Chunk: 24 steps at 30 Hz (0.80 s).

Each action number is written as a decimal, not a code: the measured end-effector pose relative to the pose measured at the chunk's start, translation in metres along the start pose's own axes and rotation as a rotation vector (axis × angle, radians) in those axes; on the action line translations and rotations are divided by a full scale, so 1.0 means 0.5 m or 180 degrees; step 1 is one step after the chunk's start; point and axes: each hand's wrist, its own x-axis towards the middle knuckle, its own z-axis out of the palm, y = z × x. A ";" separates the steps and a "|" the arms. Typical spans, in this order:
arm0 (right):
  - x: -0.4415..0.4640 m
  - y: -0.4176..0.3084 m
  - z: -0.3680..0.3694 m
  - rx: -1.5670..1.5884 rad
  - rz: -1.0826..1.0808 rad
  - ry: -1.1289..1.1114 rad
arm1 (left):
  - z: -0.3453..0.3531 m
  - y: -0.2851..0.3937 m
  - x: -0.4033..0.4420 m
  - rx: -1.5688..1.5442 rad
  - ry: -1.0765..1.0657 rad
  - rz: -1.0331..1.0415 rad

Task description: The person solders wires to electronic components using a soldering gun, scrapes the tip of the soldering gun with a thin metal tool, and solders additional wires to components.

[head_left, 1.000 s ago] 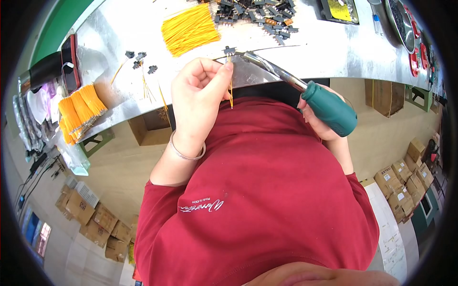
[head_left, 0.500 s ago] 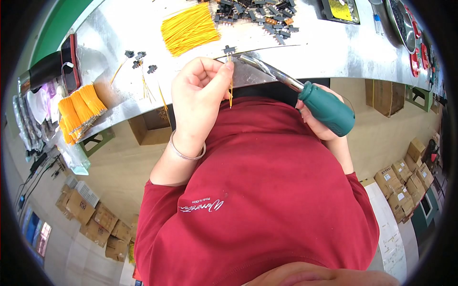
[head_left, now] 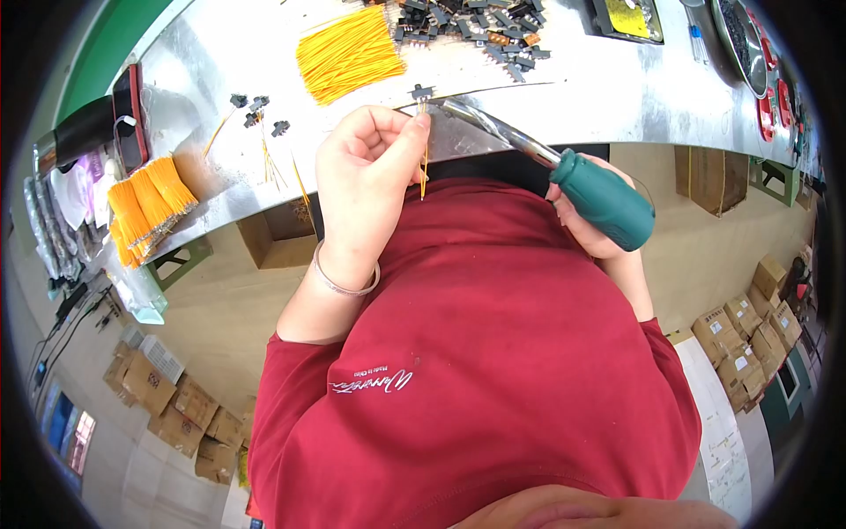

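Observation:
My left hand (head_left: 366,181) pinches a thin yellow wire (head_left: 424,176) near the table's front edge. A small black switch (head_left: 422,92) stands at the wire's upper end, just above my fingertips. On the right, my right hand (head_left: 589,216) is wrapped round a tool with a green handle (head_left: 608,201), partly hidden behind it. The tool's metal shaft (head_left: 493,126) points up and left, its tip close to the switch's pins. Whether the tip touches them is too small to tell.
A pile of yellow wires (head_left: 350,55) and a heap of black switches (head_left: 476,31) lie at the back. Several wired switches (head_left: 256,110) rest to the left. Bundled yellow wires (head_left: 152,207) hang at the left edge; a dark tray (head_left: 627,19) stands back right.
The green-handled tool has shifted slightly left and its tip has come nearer the switch. The yellow wire's lower end has swung a little left. My left hand has hardly moved.

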 end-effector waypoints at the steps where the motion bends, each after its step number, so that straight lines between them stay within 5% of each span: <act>1: -0.001 0.000 0.000 0.0013 -0.0008 0.0041 | 0.000 0.000 0.000 -0.0021 -0.0003 0.0002; 10: -0.006 -0.002 -0.004 0.0023 0.0188 0.0092 | 0.001 0.003 0.000 0.0023 0.0033 -0.0008; 13: -0.015 0.004 -0.008 0.0322 0.0782 0.0243 | -0.001 -0.001 0.001 -0.0032 0.0015 -0.0004; 15: -0.004 0.006 -0.015 0.1429 0.0870 0.0544 | 0.000 0.000 0.001 -0.0014 0.0023 0.0000; 24: 0.069 0.035 -0.053 0.2041 0.0380 0.1201 | 0.001 -0.006 0.001 -0.0045 0.0057 0.0042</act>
